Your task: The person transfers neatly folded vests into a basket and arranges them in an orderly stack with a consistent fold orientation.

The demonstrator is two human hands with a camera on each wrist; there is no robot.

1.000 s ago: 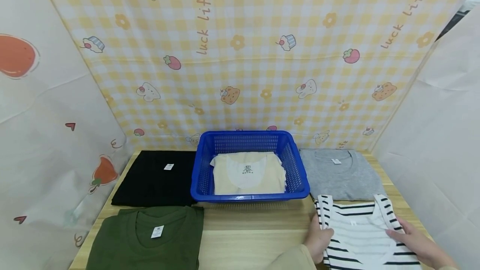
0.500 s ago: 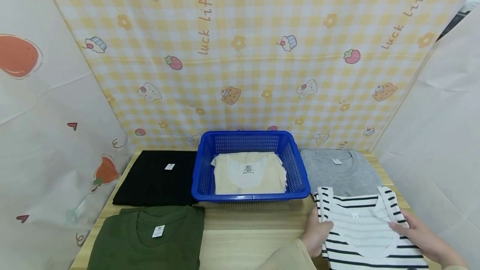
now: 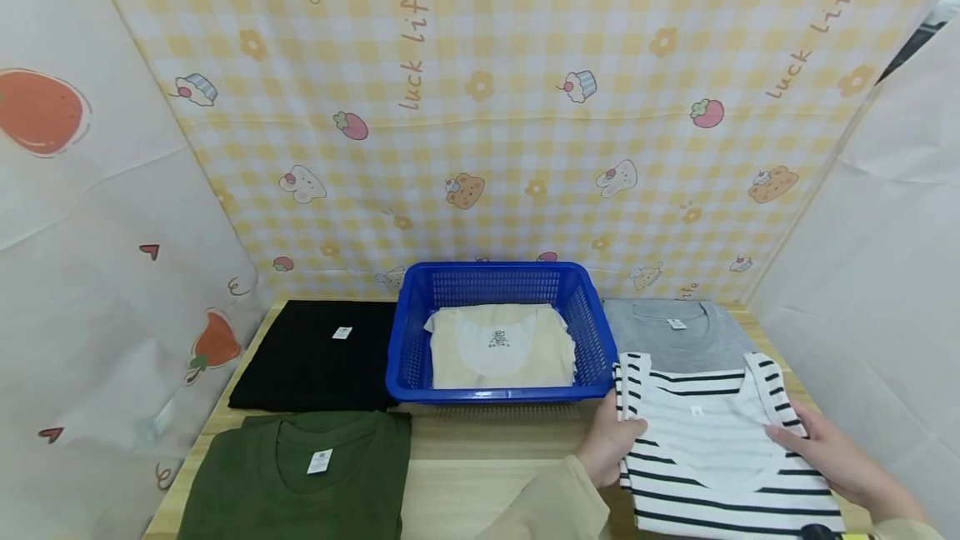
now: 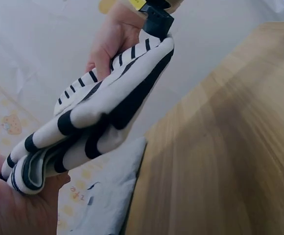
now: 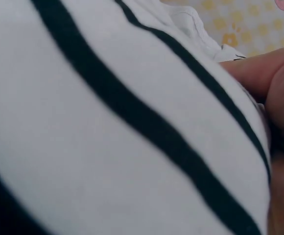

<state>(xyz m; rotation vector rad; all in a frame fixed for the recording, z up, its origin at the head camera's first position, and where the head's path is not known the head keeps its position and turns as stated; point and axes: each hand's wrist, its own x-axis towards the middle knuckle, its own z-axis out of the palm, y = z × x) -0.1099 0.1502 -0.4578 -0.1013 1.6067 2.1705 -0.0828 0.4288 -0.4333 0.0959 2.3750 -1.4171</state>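
Observation:
Both hands hold a folded white shirt with black stripes (image 3: 720, 465) at the right of the table. My left hand (image 3: 609, 442) grips its left edge, thumb on top, and my right hand (image 3: 836, 457) grips the right edge the same way. In the left wrist view the striped shirt (image 4: 98, 107) is raised off the wood, its folded layers showing at the edge. Striped cloth (image 5: 132, 112) fills most of the right wrist view. Behind it lies a folded grey shirt (image 3: 675, 336), partly covered by the striped one in the head view.
A blue basket (image 3: 498, 395) with a folded cream shirt (image 3: 498, 357) inside stands at the back middle. To the left lie a folded black shirt (image 3: 315, 365) and, in front, a folded dark green shirt (image 3: 300, 490). Cloth walls (image 3: 480, 132) enclose the table.
The striped shirt has risen and moved away from me, then slightly left, with both hands still gripping it. It now covers more of the grey shirt in the head view.

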